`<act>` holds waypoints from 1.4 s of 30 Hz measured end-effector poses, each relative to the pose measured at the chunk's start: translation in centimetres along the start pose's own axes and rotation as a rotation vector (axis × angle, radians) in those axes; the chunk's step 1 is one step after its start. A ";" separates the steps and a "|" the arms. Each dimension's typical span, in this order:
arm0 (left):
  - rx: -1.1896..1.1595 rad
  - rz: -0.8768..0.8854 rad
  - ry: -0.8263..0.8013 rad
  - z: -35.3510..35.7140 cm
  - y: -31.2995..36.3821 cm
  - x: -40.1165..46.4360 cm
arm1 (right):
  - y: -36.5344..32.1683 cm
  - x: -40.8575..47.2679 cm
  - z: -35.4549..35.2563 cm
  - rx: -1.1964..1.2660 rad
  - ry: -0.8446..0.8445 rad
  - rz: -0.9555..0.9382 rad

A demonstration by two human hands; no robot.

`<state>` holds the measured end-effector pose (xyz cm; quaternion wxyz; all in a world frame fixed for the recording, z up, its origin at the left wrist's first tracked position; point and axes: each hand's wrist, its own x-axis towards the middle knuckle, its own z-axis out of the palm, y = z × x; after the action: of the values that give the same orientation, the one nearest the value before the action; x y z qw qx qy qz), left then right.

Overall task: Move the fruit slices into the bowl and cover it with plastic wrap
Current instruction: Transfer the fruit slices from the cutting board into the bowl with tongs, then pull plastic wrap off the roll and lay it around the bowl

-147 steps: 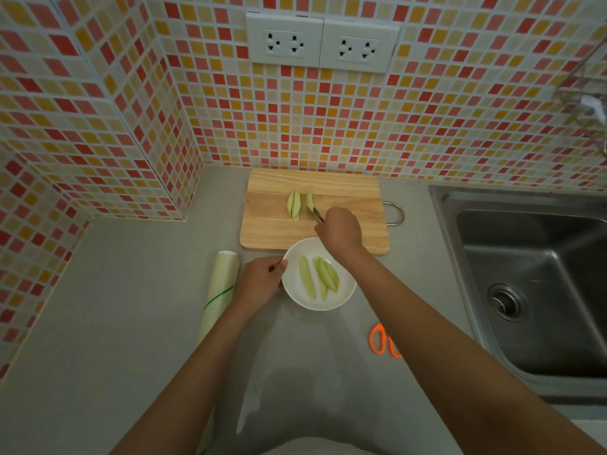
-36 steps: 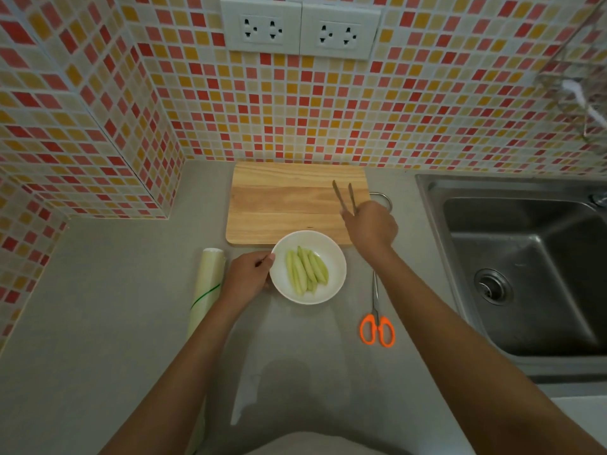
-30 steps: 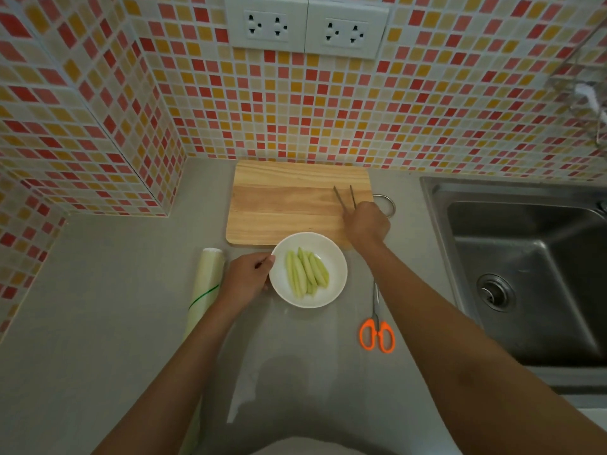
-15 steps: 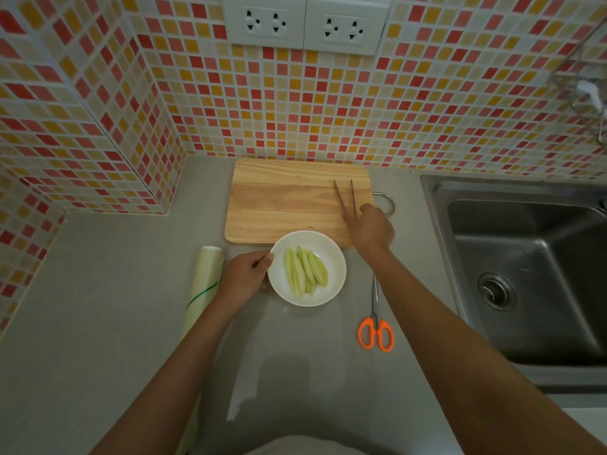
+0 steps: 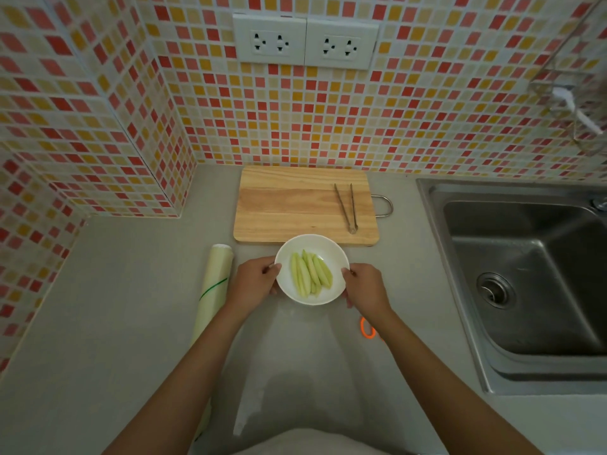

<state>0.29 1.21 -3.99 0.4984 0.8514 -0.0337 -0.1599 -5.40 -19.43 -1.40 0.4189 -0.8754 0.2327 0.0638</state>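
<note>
A white bowl (image 5: pixel 335 254) sits on the grey counter just in front of the wooden cutting board (image 5: pixel 289 205). Several pale green fruit slices (image 5: pixel 310 273) lie side by side in it. My left hand (image 5: pixel 254 280) grips the bowl's left rim, thumb on the edge. My right hand (image 5: pixel 364 285) grips the right rim the same way. A roll of plastic wrap (image 5: pixel 213 284) lies lengthwise to the left of my left hand. A loose sheet of wrap (image 5: pixel 295 362) lies flat on the counter in front of the bowl. Metal tongs (image 5: pixel 347 206) rest on the board's right side.
Orange-handled scissors (image 5: pixel 368 328) lie on the counter, mostly hidden under my right forearm. A steel sink (image 5: pixel 525 277) fills the right side. The tiled wall juts out in a corner at the left. Two power sockets (image 5: pixel 305 42) sit on the back wall.
My right hand let go of the tongs, which now lie on the cutting board, and came down to the bowl's right rim. My left hand stays on the left rim.
</note>
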 end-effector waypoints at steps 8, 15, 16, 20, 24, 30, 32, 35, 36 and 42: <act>0.000 0.014 0.011 0.2 -0.6 -3.2 | 1.3 -3.5 0.5 0.017 0.008 0.002; 0.027 0.030 0.016 0.4 -1.2 -5.6 | 2.1 -6.1 1.0 0.010 0.013 0.031; 0.039 0.028 0.013 0.4 -1.2 -5.8 | 2.2 -6.4 1.1 0.002 0.016 0.037; 0.063 0.015 0.010 0.6 -1.3 -6.3 | 2.3 -6.8 1.4 -0.020 0.031 0.044; 0.081 0.011 0.004 0.7 -1.4 -6.4 | 2.4 -6.9 1.5 -0.026 0.064 0.017; 0.240 -0.044 0.222 -0.7 -1.1 -6.8 | 3.0 -6.6 1.2 0.035 0.085 0.024; 0.415 -0.017 0.432 -2.3 -1.4 -7.1 | 3.1 -6.4 0.7 0.030 0.121 0.050; 0.614 -0.081 0.502 -4.4 -2.4 -7.3 | 3.0 -6.1 0.2 0.042 0.158 0.047; 0.645 -0.126 0.485 -4.7 -2.7 -7.3 | 3.0 -6.0 0.1 0.045 0.166 0.044; 0.658 -0.258 0.403 -4.7 -4.5 -8.1 | 2.5 -6.1 0.3 0.000 0.199 0.042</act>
<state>-6.40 9.13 -3.80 0.1717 0.9770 0.1222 -0.0315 -11.96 -18.38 -1.52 0.3922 -0.8723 0.2916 -0.0145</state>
